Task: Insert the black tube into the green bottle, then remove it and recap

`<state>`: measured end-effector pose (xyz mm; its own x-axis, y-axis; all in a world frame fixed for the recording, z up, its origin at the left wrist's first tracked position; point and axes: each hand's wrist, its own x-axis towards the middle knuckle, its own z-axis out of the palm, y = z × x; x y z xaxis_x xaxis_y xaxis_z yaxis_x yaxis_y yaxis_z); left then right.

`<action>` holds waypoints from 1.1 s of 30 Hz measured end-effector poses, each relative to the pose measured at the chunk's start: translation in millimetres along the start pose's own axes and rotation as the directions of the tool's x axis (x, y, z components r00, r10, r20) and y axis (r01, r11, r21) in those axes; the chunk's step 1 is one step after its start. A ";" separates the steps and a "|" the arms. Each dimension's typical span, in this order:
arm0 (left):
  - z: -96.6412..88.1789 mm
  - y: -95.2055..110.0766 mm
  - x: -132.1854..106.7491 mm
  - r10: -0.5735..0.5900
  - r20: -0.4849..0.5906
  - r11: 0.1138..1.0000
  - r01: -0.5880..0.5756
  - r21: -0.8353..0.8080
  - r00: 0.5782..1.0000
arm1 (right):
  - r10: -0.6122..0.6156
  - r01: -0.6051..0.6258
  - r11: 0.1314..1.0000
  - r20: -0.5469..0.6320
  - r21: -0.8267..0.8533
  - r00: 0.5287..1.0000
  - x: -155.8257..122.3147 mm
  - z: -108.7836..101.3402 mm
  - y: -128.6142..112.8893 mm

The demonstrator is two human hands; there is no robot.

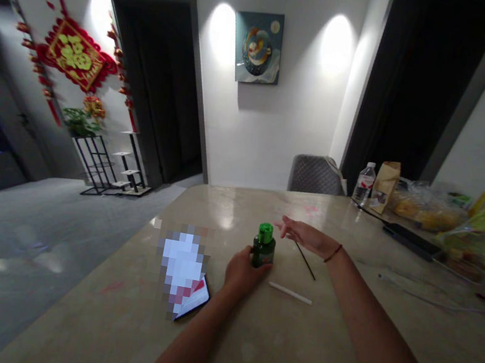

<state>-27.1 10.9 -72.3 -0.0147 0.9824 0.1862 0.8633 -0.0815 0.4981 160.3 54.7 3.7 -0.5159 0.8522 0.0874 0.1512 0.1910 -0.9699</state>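
A small dark green bottle [263, 253] with a bright green cap [265, 232] stands upright on the table. My left hand [245, 271] is wrapped around its lower part from the near left side. Just right of the cap, my right hand [297, 232] hovers with its fingers stretched out toward it, holding nothing that I can see; whether a fingertip touches the cap I cannot tell. A thin black stick [306, 261] lies beneath and beside the right hand. Closer to me lies a short white stick [291, 293].
Left of my left arm lies a lit phone [192, 307], its screen mostly blurred. Along the right side are a water bottle [364, 184], a brown paper bag [385, 186], a black power strip [410, 241], a white cable [433, 296] and plastic bags [430, 208]. A grey chair [318, 176] stands behind the table.
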 end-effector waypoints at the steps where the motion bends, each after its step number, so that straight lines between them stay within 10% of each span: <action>1: -0.2 0.2 -0.1 0.000 0.001 1.000 0.000 0.002 1.000 | 0.001 -0.001 1.000 0.018 0.013 1.000 2.1 1.4 0.8; 9: -1.9 2.3 -0.6 -0.019 0.021 1.000 0.019 0.003 1.000 | 0.024 -0.051 0.985 -0.160 -0.166 0.987 7.0 0.9 -5.1; 13: -0.8 2.4 -1.7 -0.013 0.000 1.000 0.013 -0.011 1.000 | 0.188 -0.153 0.883 0.035 -0.444 0.982 -6.3 5.1 -8.6; 21: -1.2 4.5 -2.8 -0.002 -0.014 1.000 0.002 -0.002 1.000 | 0.777 -0.387 0.481 0.178 -0.787 0.604 -5.6 32.3 11.9; 27: -1.2 4.0 -2.5 0.017 -0.033 1.000 -0.017 -0.003 0.999 | 0.719 -0.329 0.495 0.166 -0.804 0.675 1.8 36.4 24.3; 33: 0.5 1.8 -1.8 0.026 -0.023 1.000 -0.026 0.007 0.999 | 0.553 -0.427 0.454 -0.129 -0.782 0.823 -4.8 -8.6 39.6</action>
<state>-25.3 9.0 -72.1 -0.0036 0.9759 0.2182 0.8667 -0.1058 0.4875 176.1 62.4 -33.2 -0.2327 0.8698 -0.4351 0.9484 0.1038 -0.2997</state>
